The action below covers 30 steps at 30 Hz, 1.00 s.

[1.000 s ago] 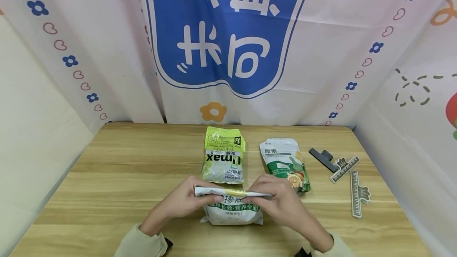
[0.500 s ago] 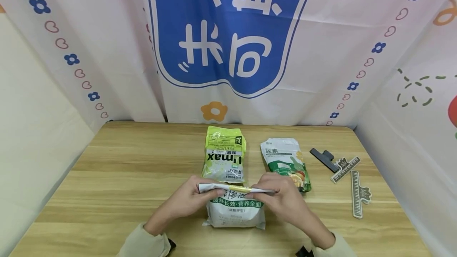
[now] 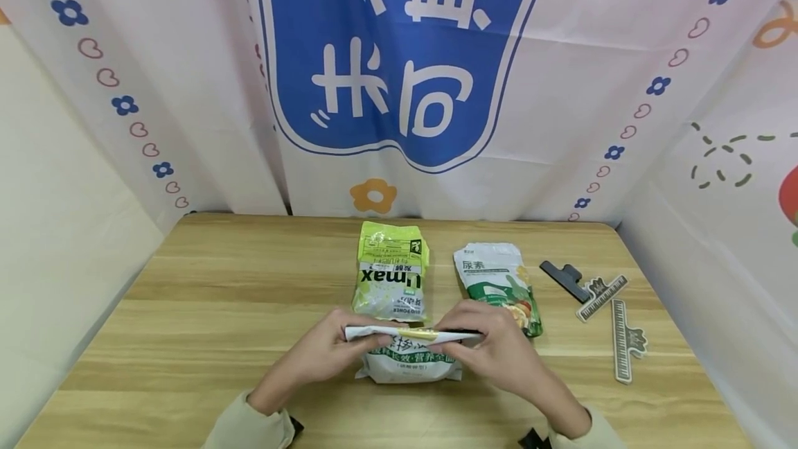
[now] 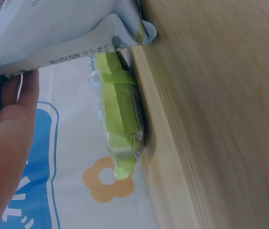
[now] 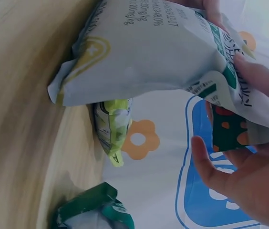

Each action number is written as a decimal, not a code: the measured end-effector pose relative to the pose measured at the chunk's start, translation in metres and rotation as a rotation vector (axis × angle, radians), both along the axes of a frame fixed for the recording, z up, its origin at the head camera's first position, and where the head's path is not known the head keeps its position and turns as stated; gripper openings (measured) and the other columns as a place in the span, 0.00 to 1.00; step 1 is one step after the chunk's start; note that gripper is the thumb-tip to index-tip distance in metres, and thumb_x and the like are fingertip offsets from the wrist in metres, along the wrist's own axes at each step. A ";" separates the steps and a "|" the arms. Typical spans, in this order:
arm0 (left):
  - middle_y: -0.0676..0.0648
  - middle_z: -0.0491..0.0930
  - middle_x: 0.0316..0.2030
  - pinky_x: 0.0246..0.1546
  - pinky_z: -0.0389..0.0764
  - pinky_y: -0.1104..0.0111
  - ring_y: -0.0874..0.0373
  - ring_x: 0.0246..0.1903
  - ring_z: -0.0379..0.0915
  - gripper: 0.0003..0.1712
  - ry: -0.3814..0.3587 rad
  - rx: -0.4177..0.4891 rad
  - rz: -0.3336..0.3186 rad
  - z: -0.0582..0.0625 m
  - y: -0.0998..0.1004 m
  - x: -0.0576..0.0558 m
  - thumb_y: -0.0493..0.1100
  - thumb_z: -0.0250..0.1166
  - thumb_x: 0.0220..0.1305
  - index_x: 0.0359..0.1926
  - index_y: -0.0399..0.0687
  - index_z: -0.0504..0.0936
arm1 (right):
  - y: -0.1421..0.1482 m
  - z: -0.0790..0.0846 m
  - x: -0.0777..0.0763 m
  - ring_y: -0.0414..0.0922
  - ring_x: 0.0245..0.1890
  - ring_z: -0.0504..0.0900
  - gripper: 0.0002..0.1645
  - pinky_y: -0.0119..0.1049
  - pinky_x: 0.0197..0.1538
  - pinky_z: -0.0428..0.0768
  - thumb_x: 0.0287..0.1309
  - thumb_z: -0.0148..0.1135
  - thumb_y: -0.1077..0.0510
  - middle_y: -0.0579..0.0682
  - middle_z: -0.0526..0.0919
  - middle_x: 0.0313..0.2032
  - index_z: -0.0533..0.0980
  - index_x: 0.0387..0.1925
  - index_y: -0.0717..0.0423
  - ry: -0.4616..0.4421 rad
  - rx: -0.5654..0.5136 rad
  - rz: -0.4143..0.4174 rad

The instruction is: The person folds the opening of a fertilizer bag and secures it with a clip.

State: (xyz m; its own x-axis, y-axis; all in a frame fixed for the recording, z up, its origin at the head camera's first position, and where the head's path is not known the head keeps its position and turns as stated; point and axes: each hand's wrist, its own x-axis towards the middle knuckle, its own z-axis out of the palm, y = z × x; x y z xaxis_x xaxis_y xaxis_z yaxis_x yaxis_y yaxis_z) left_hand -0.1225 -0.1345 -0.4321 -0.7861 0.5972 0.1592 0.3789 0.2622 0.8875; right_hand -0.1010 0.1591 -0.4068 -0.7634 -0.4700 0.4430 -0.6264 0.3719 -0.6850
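A white packaging bag [image 3: 411, 369] with a green printed band stands at the near middle of the table. Its top edge is folded over, a dark green patterned flap [image 5: 230, 131] showing behind in the right wrist view. My left hand [image 3: 332, 348] pinches the left end of the fold, thumb in front and fingers behind. At the other end, my right hand [image 3: 489, 346] grips the fold the same way. One finger of the right hand sticks out free of the bag in its wrist view. Most fingers are hidden behind the bag in the head view.
Beyond the bag lies a lime-green and silver bag [image 3: 391, 272]. A white and green bag [image 3: 495, 279] rests right of it. Farther right are a black clip [image 3: 564, 279] and two keyboard-patterned clips, one [image 3: 601, 296] beside the black clip, another [image 3: 625, 341] nearer.
The bag tilted so more of its front showed half a second ago; now less shows, and its lower edge sits slightly higher in the head view. Both hands keep their hold on the fold.
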 end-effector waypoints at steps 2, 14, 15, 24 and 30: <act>0.47 0.92 0.36 0.17 0.64 0.77 0.74 0.16 0.55 0.12 -0.005 0.001 0.000 0.001 -0.001 0.000 0.47 0.69 0.72 0.50 0.47 0.92 | 0.001 0.003 0.000 0.33 0.41 0.86 0.12 0.33 0.45 0.86 0.58 0.79 0.51 0.35 0.89 0.40 0.88 0.44 0.38 -0.009 0.021 0.005; 0.46 0.83 0.22 0.15 0.59 0.78 0.74 0.15 0.53 0.13 -0.058 0.000 -0.001 0.003 -0.001 0.001 0.47 0.69 0.72 0.49 0.45 0.92 | 0.012 0.013 -0.001 0.38 0.49 0.87 0.19 0.35 0.55 0.86 0.57 0.80 0.53 0.41 0.90 0.48 0.85 0.51 0.40 0.051 0.020 0.007; 0.45 0.80 0.20 0.15 0.58 0.78 0.74 0.15 0.53 0.13 -0.063 0.001 -0.001 0.003 -0.001 0.001 0.46 0.69 0.72 0.49 0.44 0.92 | 0.014 0.014 -0.001 0.39 0.50 0.88 0.20 0.34 0.55 0.85 0.56 0.80 0.54 0.42 0.90 0.48 0.85 0.51 0.41 0.059 0.007 0.006; 0.44 0.75 0.17 0.16 0.58 0.77 0.74 0.16 0.52 0.14 -0.077 0.001 0.002 0.003 -0.001 0.002 0.47 0.70 0.71 0.49 0.43 0.91 | 0.038 0.018 -0.009 0.37 0.53 0.86 0.22 0.27 0.62 0.80 0.53 0.80 0.64 0.45 0.90 0.48 0.86 0.49 0.44 0.036 -0.048 -0.124; 0.46 0.78 0.19 0.16 0.58 0.77 0.73 0.16 0.52 0.13 -0.076 0.005 -0.003 0.003 -0.001 0.002 0.47 0.69 0.71 0.48 0.44 0.92 | 0.052 0.017 -0.015 0.34 0.54 0.85 0.19 0.24 0.59 0.80 0.57 0.79 0.63 0.42 0.90 0.49 0.87 0.47 0.40 -0.018 -0.040 -0.213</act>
State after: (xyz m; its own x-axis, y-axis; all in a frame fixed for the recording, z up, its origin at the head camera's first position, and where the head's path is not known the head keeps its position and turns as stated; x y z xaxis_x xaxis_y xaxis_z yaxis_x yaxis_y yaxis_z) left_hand -0.1203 -0.1353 -0.4289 -0.7943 0.5988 0.1026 0.3114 0.2564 0.9150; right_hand -0.1157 0.2106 -0.3901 -0.8518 -0.2791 0.4434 -0.5238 0.4666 -0.7127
